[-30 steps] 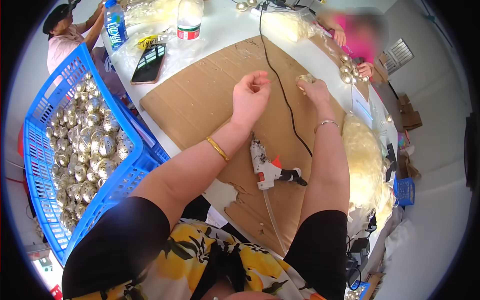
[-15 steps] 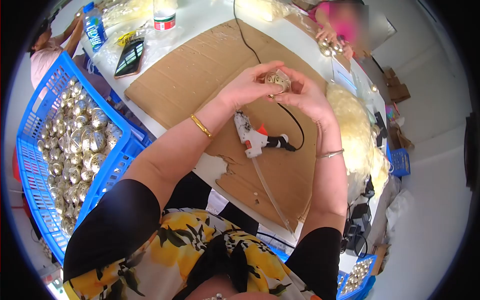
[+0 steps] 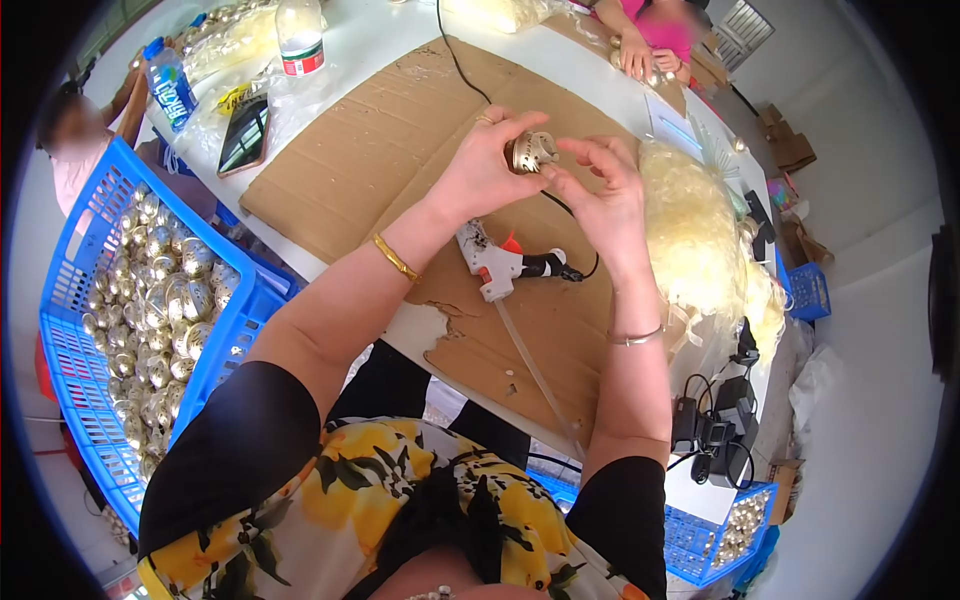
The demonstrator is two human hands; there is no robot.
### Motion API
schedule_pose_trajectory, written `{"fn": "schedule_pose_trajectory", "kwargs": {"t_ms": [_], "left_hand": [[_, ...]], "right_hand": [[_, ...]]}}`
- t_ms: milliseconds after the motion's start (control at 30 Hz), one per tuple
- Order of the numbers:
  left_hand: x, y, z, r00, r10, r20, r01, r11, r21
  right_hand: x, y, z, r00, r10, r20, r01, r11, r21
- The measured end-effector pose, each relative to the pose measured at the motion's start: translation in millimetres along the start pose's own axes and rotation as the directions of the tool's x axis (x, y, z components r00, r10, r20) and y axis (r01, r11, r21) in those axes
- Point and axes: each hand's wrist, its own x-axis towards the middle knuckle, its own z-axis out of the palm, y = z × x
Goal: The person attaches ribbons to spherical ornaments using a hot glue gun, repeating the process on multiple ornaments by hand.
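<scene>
Stretching both forearms [image 3: 340, 300] forward over the cardboard [image 3: 340, 170], gripping the patterned gold ball [image 3: 533, 152] between thumb and curled fingers of the left hand [image 3: 485, 168], beyond the glue gun [image 3: 492, 264]; holding the right hand [image 3: 608, 205] half open beside it, pointing thumb and forefinger toward its edge
</scene>
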Motion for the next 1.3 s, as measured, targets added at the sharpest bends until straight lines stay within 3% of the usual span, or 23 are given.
{"fn": "schedule_pose_trajectory", "kwargs": {"t_ms": [67, 167, 200, 233, 267, 300, 333, 367, 400, 467, 600, 700, 767, 1000, 1067, 1200, 1300], "left_hand": [[-0.5, -2.1, 2.6, 0.988, 0.145, -0.048, -0.14, 0.984, 0.109], [-2.8, 11.4, 4.1, 0.978, 0.195, -0.078, -0.181, 0.97, 0.16], [-3.6, 12.5, 4.8, 0.978, 0.196, -0.074, -0.182, 0.971, 0.157], [-4.5, 13.3, 4.6, 0.994, 0.099, -0.055, -0.098, 0.995, 0.028], [-4.9, 13.9, 4.7, 1.0, 0.005, -0.025, -0.008, 0.995, -0.098], [-5.0, 13.4, 7.5, 1.0, 0.006, -0.024, -0.009, 0.995, -0.099], [-5.1, 12.2, 12.0, 0.998, 0.013, -0.067, -0.027, 0.978, -0.209], [-4.8, 11.9, 14.7, 0.994, 0.016, -0.11, -0.05, 0.947, -0.316], [-4.8, 13.5, 14.2, 0.994, 0.018, -0.109, -0.052, 0.947, -0.317], [-5.8, 16.6, 10.8, 0.993, 0.063, -0.096, -0.074, 0.99, -0.122], [-6.4, 12.3, 7.0, 0.991, 0.124, -0.049, -0.124, 0.992, 0.01], [-6.4, 18.3, 5.4, 0.997, 0.076, 0.0, -0.076, 0.993, -0.086], [-9.0, 24.8, 4.2, 0.993, -0.065, 0.097, 0.075, 0.991, -0.107], [-9.4, 19.3, 8.6, 0.998, 0.037, 0.051, -0.025, 0.974, -0.226], [-9.9, 25.6, 5.1, 0.991, -0.044, 0.128, 0.055, 0.995, -0.085], [-9.5, 23.8, 6.0, 0.993, -0.02, 0.115, 0.029, 0.997, -0.078], [-10.5, 22.6, 6.8, 0.978, -0.095, 0.188, 0.124, 0.982, -0.145]], "right_hand": [[-0.6, 5.8, 6.9, 1.0, -0.024, -0.006, 0.024, 1.0, -0.019], [-1.6, 10.0, 6.9, 0.999, -0.033, -0.034, 0.035, 0.997, 0.07], [-0.4, 5.3, 2.7, 0.994, 0.105, 0.001, -0.102, 0.956, 0.276], [0.5, 2.0, -0.5, 0.971, 0.229, 0.063, -0.232, 0.855, 0.464], [0.7, 2.1, -3.5, 0.971, 0.23, 0.062, -0.232, 0.856, 0.463], [1.0, 3.2, -7.7, 0.961, 0.259, 0.095, -0.262, 0.749, 0.608], [1.0, 4.4, -11.4, 0.951, 0.281, 0.133, -0.285, 0.618, 0.733], [0.5, 5.7, -13.9, 0.952, 0.261, 0.159, -0.286, 0.576, 0.766], [-0.2, 6.9, -15.6, 0.953, 0.261, 0.156, -0.283, 0.577, 0.766], [-1.4, 9.4, -18.0, 0.943, 0.256, 0.211, -0.304, 0.416, 0.857], [-1.1, 13.7, -19.2, 0.949, 0.249, 0.193, -0.28, 0.382, 0.881], [-0.6, 16.2, -18.8, 0.95, 0.28, 0.138, -0.255, 0.442, 0.86], [-0.1, 16.7, -19.2, 0.954, 0.29, 0.083, -0.204, 0.419, 0.885], [-0.2, 8.3, -21.6, 0.963, 0.265, 0.054, -0.167, 0.425, 0.89], [-0.5, 7.2, -21.1, 0.966, 0.254, 0.055, -0.162, 0.422, 0.892], [-0.7, 9.2, -22.5, 0.968, 0.235, 0.09, -0.183, 0.412, 0.893], [-1.8, 7.2, -23.2, 0.969, 0.236, 0.075, -0.167, 0.404, 0.899]]}}
